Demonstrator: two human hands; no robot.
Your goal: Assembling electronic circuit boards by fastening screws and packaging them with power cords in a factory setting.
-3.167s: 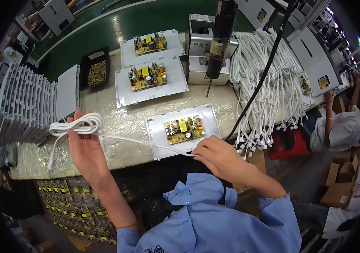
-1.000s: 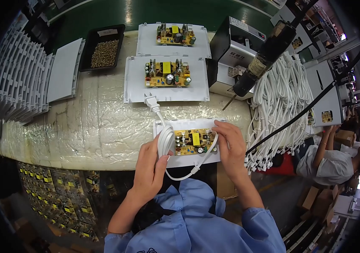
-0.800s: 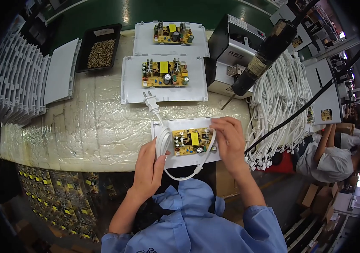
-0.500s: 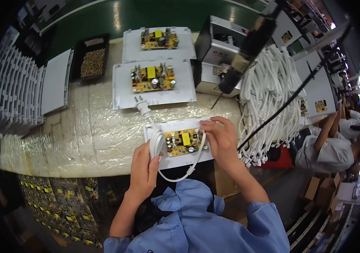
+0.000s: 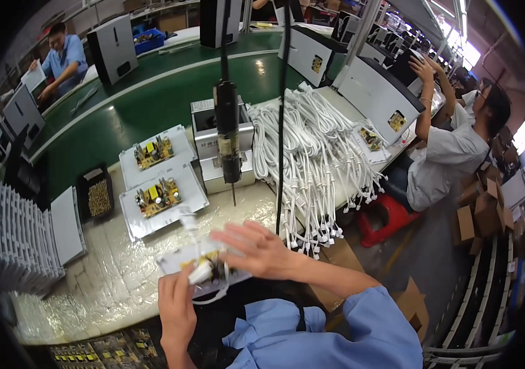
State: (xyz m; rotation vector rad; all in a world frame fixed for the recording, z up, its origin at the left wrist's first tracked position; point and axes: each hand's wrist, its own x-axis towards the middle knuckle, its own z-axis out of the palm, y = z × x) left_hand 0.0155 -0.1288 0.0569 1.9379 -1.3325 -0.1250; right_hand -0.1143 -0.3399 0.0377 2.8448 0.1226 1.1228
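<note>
My left hand (image 5: 177,301) is closed on a white power cord (image 5: 201,274), gripping its coiled part at the near edge of the bench. The cord's plug end stands up blurred beyond my fingers, and a loop hangs below. My right hand (image 5: 261,251) is stretched flat with fingers extended, smeared by motion, above a yellow-brown circuit board (image 5: 218,270). That board lies on a white panel (image 5: 170,263), and my hands and the cord hide much of it. Whether my right fingers touch the cord, I cannot tell.
Two white panels with circuit boards (image 5: 158,197) lie beyond. A screwdriver (image 5: 228,135) hangs before a metal box (image 5: 204,114). Many white cords (image 5: 299,141) are heaped at right. Left are a black tray of brass screws (image 5: 98,197) and stacked panels (image 5: 19,240). A co-worker (image 5: 453,141) sits right.
My right hand has lifted off the panel's right side and swung over the board, its fingers straightening. My left hand keeps the cord. The view has turned, showing more of the room.
</note>
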